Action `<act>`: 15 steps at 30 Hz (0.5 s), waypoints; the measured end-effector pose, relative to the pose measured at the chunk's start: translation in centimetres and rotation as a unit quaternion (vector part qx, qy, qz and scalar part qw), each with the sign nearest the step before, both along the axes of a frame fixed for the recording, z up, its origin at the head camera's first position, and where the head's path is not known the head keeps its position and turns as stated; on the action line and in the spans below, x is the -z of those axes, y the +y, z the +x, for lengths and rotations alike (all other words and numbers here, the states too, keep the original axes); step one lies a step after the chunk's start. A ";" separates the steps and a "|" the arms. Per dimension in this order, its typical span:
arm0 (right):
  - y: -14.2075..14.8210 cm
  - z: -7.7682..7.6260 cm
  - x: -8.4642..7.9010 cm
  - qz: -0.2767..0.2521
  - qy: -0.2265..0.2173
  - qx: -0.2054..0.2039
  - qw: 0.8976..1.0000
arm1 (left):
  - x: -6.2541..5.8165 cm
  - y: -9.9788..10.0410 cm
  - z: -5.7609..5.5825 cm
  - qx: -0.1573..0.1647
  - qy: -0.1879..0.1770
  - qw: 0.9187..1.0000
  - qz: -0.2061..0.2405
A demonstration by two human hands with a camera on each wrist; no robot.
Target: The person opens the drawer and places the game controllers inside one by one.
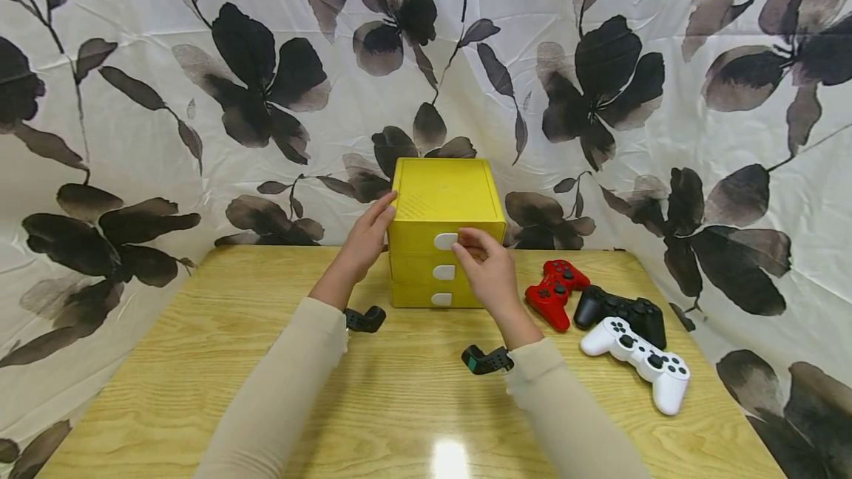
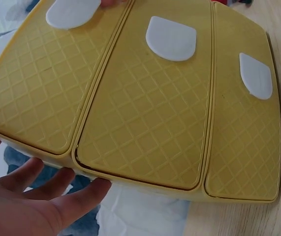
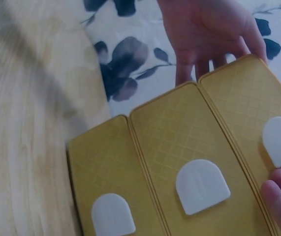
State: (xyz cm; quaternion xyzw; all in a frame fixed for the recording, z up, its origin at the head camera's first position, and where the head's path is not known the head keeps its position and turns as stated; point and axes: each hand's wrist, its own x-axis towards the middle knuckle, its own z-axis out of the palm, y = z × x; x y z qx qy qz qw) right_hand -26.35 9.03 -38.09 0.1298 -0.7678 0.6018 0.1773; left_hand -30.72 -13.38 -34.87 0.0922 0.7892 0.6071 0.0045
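Observation:
A small yellow chest of three drawers (image 1: pixel 426 261) stands on the table, each drawer front bearing a white tab handle. All three drawers look closed. My left hand (image 1: pixel 364 242) rests against the chest's left side, its fingers spread and nearly straight along the edge in the left wrist view. With thumb and fingers, my right hand (image 1: pixel 489 268) pinches the right edge of the top drawer's handle (image 1: pixel 445 242). The middle handle (image 3: pixel 202 187) and bottom handle (image 3: pixel 113 215) are untouched. In the right wrist view only some right fingertips (image 3: pixel 280 196) show.
To the right of the chest lie a red game controller (image 1: pixel 556 294), a black one (image 1: pixel 619 313) and a white one (image 1: pixel 637 361), the last two close together. The wooden table (image 1: pixel 399 405) meets a floral cloth (image 1: pixel 426 94) behind the chest.

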 end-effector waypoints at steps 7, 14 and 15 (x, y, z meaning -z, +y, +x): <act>-0.8 -0.1 0.1 -0.006 0.004 0.035 0.999 | 0.0 0.0 -0.2 0.008 -0.013 1.000 0.011; -1.4 -0.2 0.3 -0.022 0.013 0.073 0.997 | -0.1 0.2 -0.5 0.004 -0.040 0.999 0.028; -1.5 -0.2 0.3 -0.022 0.014 0.078 0.997 | -0.1 0.3 -0.5 0.002 -0.043 0.999 0.029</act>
